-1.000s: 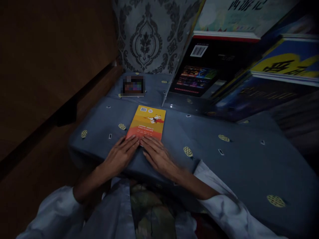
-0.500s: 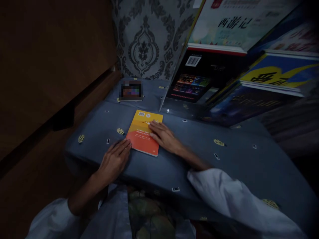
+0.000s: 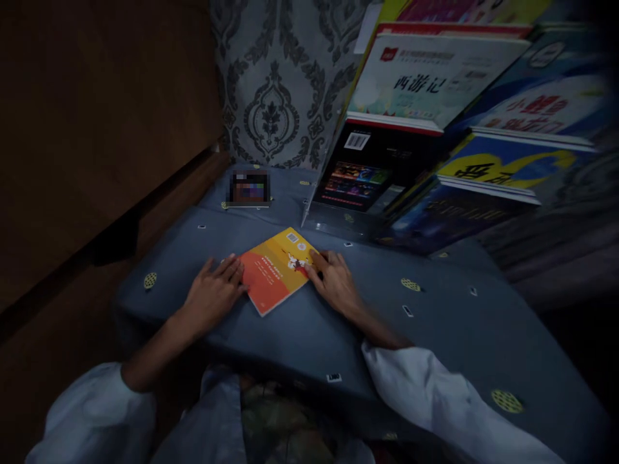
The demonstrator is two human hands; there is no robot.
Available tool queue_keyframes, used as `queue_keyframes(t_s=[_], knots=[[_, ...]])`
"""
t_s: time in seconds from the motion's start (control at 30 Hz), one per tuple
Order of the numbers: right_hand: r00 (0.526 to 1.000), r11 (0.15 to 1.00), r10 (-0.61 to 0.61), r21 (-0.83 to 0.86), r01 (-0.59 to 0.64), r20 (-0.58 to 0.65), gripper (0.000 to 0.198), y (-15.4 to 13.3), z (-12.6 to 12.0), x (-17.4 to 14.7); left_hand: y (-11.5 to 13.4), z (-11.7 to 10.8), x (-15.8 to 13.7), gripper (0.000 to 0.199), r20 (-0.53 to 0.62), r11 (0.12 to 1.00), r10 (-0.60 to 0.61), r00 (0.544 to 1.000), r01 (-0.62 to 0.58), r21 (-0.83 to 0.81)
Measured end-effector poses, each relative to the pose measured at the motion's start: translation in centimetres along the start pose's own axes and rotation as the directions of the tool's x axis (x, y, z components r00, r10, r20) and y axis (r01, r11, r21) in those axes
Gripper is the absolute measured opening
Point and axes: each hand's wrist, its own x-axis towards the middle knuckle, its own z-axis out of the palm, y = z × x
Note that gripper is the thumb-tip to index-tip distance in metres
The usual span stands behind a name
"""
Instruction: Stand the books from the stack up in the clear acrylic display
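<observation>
A thin orange and yellow book (image 3: 275, 280) lies at an angle on the cloth-covered table, its barcode at the far corner. My left hand (image 3: 215, 293) is at the book's left edge, with fingers close together and thumb by the near side. On the opposite edge, my right hand (image 3: 336, 280) grips the book, its thumb over the cover near a small printed figure. The undersides of the fingers are hidden.
A clear rack at the back right holds several books, among them a black book (image 3: 355, 167) and a white book (image 3: 411, 84). A pixelated dark object (image 3: 249, 188) lies near the patterned wall (image 3: 271, 116). Brown wood panelling (image 3: 106, 116) stands at left.
The book has turned clockwise on the table, its barcode end swinging to the right. My right hand has shifted from the cover to the right edge. The view has tilted slightly up.
</observation>
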Motion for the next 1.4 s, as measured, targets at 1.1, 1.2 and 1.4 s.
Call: queue_keyframes(t_s=[1.1,1.2,1.4], knots=[[0.999,0.875,0.027,0.484,-0.015,-0.018,0.055,1.3,-0.5,-4.9,6.8,0.7,8.1,0.046,0.122,0.847,0.493,0.862,-0.443,-0.293],[0.999,0.861,-0.013,0.509,-0.008,0.039,0.062,1.8,-1.2,-4.9,7.2,1.1,6.8,0.046,0.084,0.857,0.481,0.872,-0.448,-0.254],[0.996,0.848,-0.071,0.529,0.028,0.06,0.071,2.1,-1.8,-5.1,8.1,2.4,6.6,0.045,-0.009,0.925,0.369,0.929,-0.368,-0.091]])
